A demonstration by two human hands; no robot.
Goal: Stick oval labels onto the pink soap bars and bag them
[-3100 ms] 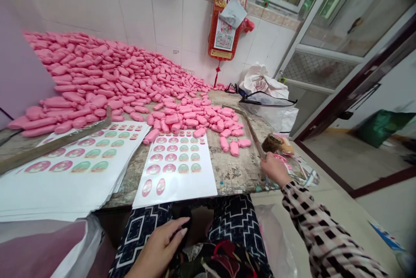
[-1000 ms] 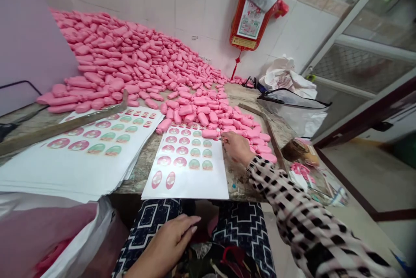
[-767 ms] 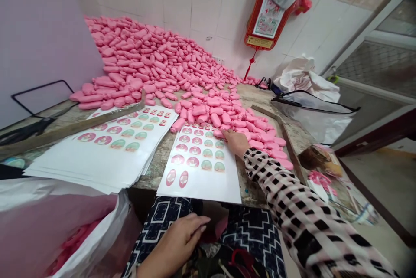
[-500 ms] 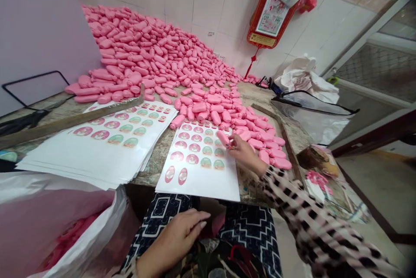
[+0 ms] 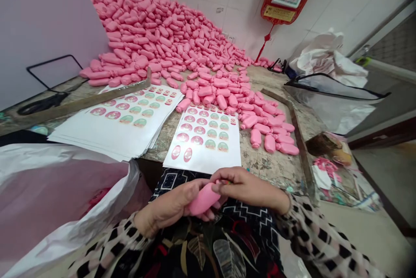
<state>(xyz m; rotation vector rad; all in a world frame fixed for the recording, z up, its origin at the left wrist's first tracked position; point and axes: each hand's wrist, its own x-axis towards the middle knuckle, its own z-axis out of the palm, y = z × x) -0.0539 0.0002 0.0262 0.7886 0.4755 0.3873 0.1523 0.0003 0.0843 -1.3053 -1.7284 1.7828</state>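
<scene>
Steadying seems intended: near the sticker sheet [image 5: 211, 156], a pink piece [image 5: 204, 200] is clasped between the curled left hand [image 5: 177, 202] and right hand [image 5: 243, 186].

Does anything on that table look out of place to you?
Two things, perhaps. Loose pink bottle-like pieces spill over the far edge of the middle sticker sheet, covering part of it. A wooden strip also lies slantwise across the left-hand paper stack.
</scene>
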